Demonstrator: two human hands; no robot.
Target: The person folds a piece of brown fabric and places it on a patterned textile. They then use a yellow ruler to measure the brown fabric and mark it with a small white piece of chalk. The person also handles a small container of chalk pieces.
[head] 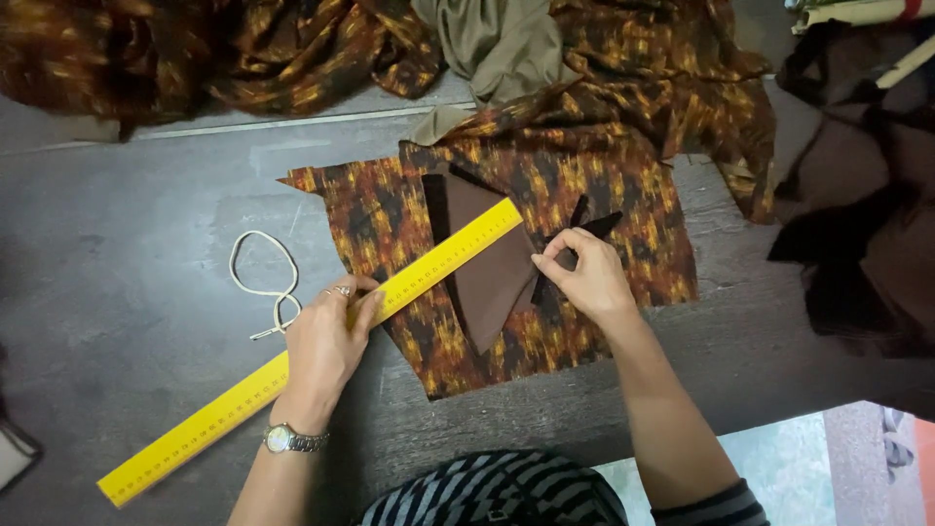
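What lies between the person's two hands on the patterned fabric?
In the head view, between the left hand and right hand lie the yellow ruler and a plain brown triangular fabric piece on the patterned fabric.

A flat cut piece of woven cloth (pixel 545 292) is noted in a mottled pattern of orange, yellow and dark brown. A plain chocolate-brown triangular fabric piece (pixel 492 278) is laid on it, unpatterned. A long bright yellow ruler (pixel 312 351) is marked with fine black graduations. A cream-white loop of cord (pixel 263 278) is observed on the matt dark grey table surface (pixel 117 292). The same orange-brown mottling is seen on the heaped cloth (pixel 243 49) behind, beside a plain olive-grey fabric (pixel 497 44). A silver wristwatch (pixel 290 439) and black-and-grey striped sleeves (pixel 711 508) are recorded
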